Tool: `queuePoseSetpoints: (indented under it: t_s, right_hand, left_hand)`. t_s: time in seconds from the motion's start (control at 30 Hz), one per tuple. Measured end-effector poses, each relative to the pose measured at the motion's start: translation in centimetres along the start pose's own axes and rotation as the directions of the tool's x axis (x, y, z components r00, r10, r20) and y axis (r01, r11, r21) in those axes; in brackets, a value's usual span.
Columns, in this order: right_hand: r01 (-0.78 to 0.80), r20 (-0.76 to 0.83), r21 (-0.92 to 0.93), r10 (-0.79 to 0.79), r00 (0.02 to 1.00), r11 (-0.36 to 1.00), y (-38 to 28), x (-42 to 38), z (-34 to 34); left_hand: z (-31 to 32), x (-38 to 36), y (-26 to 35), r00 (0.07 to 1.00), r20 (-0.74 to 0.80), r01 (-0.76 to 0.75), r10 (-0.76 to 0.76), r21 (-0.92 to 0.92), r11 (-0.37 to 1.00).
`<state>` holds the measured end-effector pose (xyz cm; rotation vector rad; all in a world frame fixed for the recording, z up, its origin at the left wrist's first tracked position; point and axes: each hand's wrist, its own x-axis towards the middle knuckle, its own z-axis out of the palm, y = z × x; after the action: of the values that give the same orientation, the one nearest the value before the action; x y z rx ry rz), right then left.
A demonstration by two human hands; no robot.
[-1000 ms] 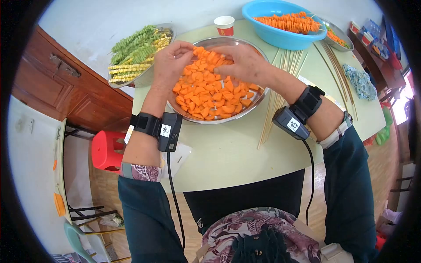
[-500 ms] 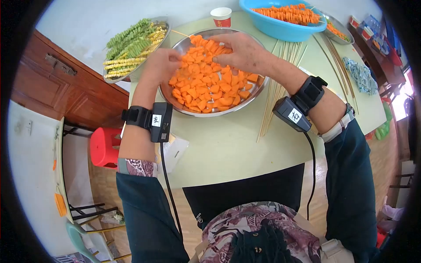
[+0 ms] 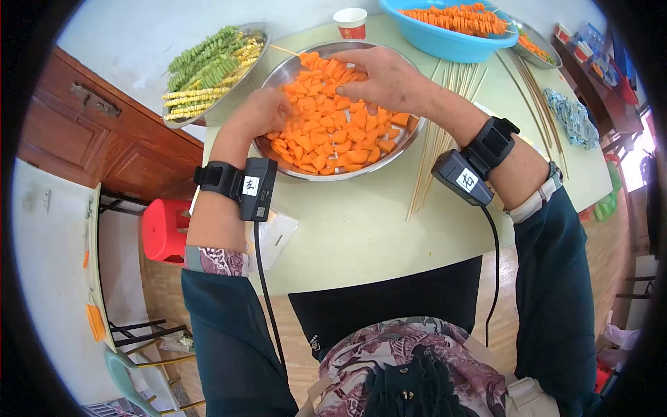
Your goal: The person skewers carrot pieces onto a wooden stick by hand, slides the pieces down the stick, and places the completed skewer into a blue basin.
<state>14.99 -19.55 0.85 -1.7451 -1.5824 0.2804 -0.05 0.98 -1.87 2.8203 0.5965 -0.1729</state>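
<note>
Lower left of the frame: a red stool (image 3: 165,231) stands on the floor beside the table (image 3: 361,229).

Upper left: a metal tray (image 3: 233,66) carries skewers of green and yellow vegetables (image 3: 201,69), laid in rows.

Left of centre: the left hand (image 3: 258,115) sits at the near left rim of the metal bowl (image 3: 306,174). Its fingers are curled inward and turned away from the camera; whether they grip anything cannot be told. A thin wooden stick (image 3: 283,50) pokes out above the bowl's far left rim; its lower end is hidden.

Upper centre: the bowl holds a heap of carrot pieces (image 3: 333,135). A paper cup (image 3: 350,22) stands just behind it.

Centre right: the right hand (image 3: 379,76) lies over the far side of the heap, fingers bent down and tips touching the carrot pieces; a firm hold on any one piece cannot be made out.

Right of the bowl: bare bamboo skewers (image 3: 434,153) lie spread on the table.

Upper right: a blue basin (image 3: 445,38) contains finished carrot skewers (image 3: 455,19). A patterned cloth (image 3: 571,121) lies near the right table edge.
</note>
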Motion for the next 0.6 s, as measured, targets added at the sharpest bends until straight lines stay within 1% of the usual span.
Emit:
queuePoseSetpoints:
  t_s: [0.07, 0.1, 0.13, 0.17, 0.2, 0.27, 0.33, 0.37, 0.4, 0.43, 0.47, 0.5, 0.53, 0.57, 0.6]
  right_hand:
    - [-0.001, 0.001, -0.014, 0.001, 1.0, 1.0, 0.2, 0.1, 0.1]
    - [-0.001, 0.002, -0.027, 0.001, 1.0, 1.0, 0.3, 0.1, 0.2]
    - [-0.001, 0.002, -0.027, 0.001, 1.0, 1.0, 0.3, 0.1, 0.2]
    - [-0.001, 0.001, -0.044, 0.001, 1.0, 0.999, 0.3, 0.2, 0.2]
    - [-0.001, -0.001, -0.062, 0.001, 1.0, 0.998, 0.4, 0.2, 0.3]
    - [-0.013, 0.009, -0.062, 0.014, 1.0, 0.998, 0.3, 0.2, 0.3]
    - [-0.022, 0.018, -0.061, 0.023, 1.0, 0.998, 0.3, 0.0, 0.2]
    - [0.006, 0.024, -0.008, -0.005, 1.0, 1.0, 0.3, -0.2, 0.0]
    - [0.054, 0.037, 0.05, -0.056, 0.998, 0.997, 0.1, -0.1, 0.0]
    - [0.055, 0.025, 0.036, -0.056, 0.998, 0.998, 0.5, 0.1, 0.1]
    - [0.072, 0.019, 0.038, -0.073, 0.997, 0.997, 1.2, 0.2, 0.4]
    - [0.168, -0.058, 0.03, -0.167, 0.984, 0.985, 1.9, 0.4, 0.9]
    - [0.051, 0.001, 0.118, -0.051, 0.999, 0.992, 0.3, -0.1, 0.2]
    - [-0.017, 0.032, 0.133, 0.013, 0.999, 0.991, 0.2, -0.1, 0.4]
    - [-0.047, 0.071, 0.164, 0.035, 0.997, 0.985, -0.6, -0.1, 0.4]
  left_hand:
    - [0.4, 0.3, -0.9, 0.989, -0.066, -0.13, 0.13, -0.005, 0.991]
    - [0.2, 0.1, -0.4, 0.989, -0.066, -0.131, 0.13, -0.006, 0.991]
    - [-0.3, -0.3, 0.6, 0.999, -0.046, -0.019, 0.012, -0.14, 0.99]
    - [-0.6, -0.5, 1.1, 0.995, -0.01, 0.095, -0.102, -0.268, 0.959]
    - [-0.5, -0.5, 1.1, 0.995, -0.009, 0.095, -0.101, -0.268, 0.959]
    - [-0.4, -0.4, 1.1, 0.99, -0.109, 0.029, -0.092, -0.475, 0.879]
    - [-0.6, -0.5, 1.6, 0.987, -0.137, 0.003, -0.079, -0.483, 0.876]
    - [-0.7, -0.7, 1.8, 0.983, -0.169, -0.018, -0.075, -0.49, 0.872]
    - [-0.2, -0.2, 1.2, 0.977, -0.213, -0.098, -0.006, -0.474, 0.875]
    - [0.3, 0.5, 0.1, 0.964, -0.264, -0.155, 0.036, -0.446, 0.882]
    - [0.4, 0.8, -0.2, 0.938, -0.336, -0.202, 0.082, -0.34, 0.919]
    - [-0.2, -0.4, 0.9, 0.952, -0.305, -0.18, 0.027, -0.487, 0.855]
    - [1.3, 0.6, -0.9, 0.885, -0.456, -0.388, 0.089, -0.62, 0.682]
    - [-0.2, -0.2, 1.4, 0.927, -0.356, -0.144, -0.115, -0.623, 0.769]
    - [-0.2, -0.2, 1.2, 0.906, -0.402, -0.164, -0.132, -0.623, 0.765]
